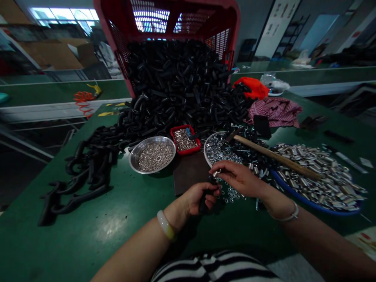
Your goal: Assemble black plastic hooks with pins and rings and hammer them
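Observation:
My left hand (pixel 195 197) is closed around a black plastic handle-like part (pixel 203 205), its upper end pointing up toward my other hand. Between the thumb and fingertips of my right hand (pixel 239 177) is a small shiny metal spring (pixel 216 173), held just above the black part. I cannot tell whether the two touch. Small metal nuts or rings (pixel 232 194) lie scattered beneath my right hand. A dark flat plate (pixel 188 174) lies on the green table just beyond my left hand.
A red crate (pixel 107 27) spills a heap of black parts (pixel 176 86). Nearer stand a steel bowl (pixel 132 166) of rings, a red tray (pixel 188 152) of pins, a white basin (pixel 206 153) and a blue tray (pixel 317 208) of metal pieces. A hammer (pixel 273 154) lies across the latter two.

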The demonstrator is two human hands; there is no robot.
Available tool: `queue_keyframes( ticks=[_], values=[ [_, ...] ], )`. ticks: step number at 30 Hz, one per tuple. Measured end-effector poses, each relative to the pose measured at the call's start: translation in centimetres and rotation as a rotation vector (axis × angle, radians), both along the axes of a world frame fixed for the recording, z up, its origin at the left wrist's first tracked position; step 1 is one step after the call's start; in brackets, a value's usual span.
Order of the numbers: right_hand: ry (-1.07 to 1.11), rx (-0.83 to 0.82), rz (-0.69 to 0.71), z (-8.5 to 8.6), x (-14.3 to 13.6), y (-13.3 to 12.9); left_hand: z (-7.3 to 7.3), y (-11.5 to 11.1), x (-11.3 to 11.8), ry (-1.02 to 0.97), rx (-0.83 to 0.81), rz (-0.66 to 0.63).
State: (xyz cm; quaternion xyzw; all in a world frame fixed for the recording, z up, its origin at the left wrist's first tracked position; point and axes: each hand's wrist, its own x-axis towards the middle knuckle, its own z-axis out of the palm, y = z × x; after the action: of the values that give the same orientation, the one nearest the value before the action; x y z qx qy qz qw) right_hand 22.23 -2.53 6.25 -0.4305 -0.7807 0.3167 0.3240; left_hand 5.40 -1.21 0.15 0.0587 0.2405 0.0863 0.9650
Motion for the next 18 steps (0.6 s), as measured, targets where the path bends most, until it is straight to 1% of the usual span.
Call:
queue_keyframes(
  ticks=[3, 5, 7, 9, 10, 11, 14, 15, 17, 18],
  values=[
    [0.012, -0.064, 0.064, -0.4, 0.4, 0.4, -0.1, -0.2, -0.4, -0.02, 0.093, -0.048],
    [0.09, -0.142, 0.047, -1.2, 0.7, 0.5, -0.1, -0.4, -0.7, -0.048, 0.156, -0.095],
    [0.173, -0.227, 0.018, -2.3, 1.0, 0.6, -0.1, -0.5, -1.2, -0.111, 0.165, -0.122],
    [0.18, -0.292, -0.003, -3.3, 1.6, 1.0, 0.1, -0.5, -1.6, -0.187, 0.12, -0.073],
    [0.139, -0.29, -0.037, -3.6, 1.9, 1.4, 0.2, -0.4, -1.6, -0.22, 0.097, -0.024],
    [0.059, -0.251, -0.103, -3.9, 2.3, 2.0, 0.3, -0.3, -1.7, -0.241, 0.08, 0.028],
    [-0.382, -0.026, -0.402, -4.1, 3.5, 4.6, 0.5, 0.1, -1.1, -0.238, 0.055, 0.167],
    [-0.526, 0.024, -0.475, -4.1, 3.8, 5.7, 0.5, 0.3, -0.9, -0.223, 0.047, 0.2],
    [-0.699, 0.037, -0.533, -4.1, 4.3, 7.7, 0.4, 0.6, -0.2, -0.182, 0.032, 0.247],
    [-0.727, 0.022, -0.539, -4.1, 4.4, 8.5, 0.4, 0.7, 0.0, -0.162, 0.029, 0.268]
  ],
)
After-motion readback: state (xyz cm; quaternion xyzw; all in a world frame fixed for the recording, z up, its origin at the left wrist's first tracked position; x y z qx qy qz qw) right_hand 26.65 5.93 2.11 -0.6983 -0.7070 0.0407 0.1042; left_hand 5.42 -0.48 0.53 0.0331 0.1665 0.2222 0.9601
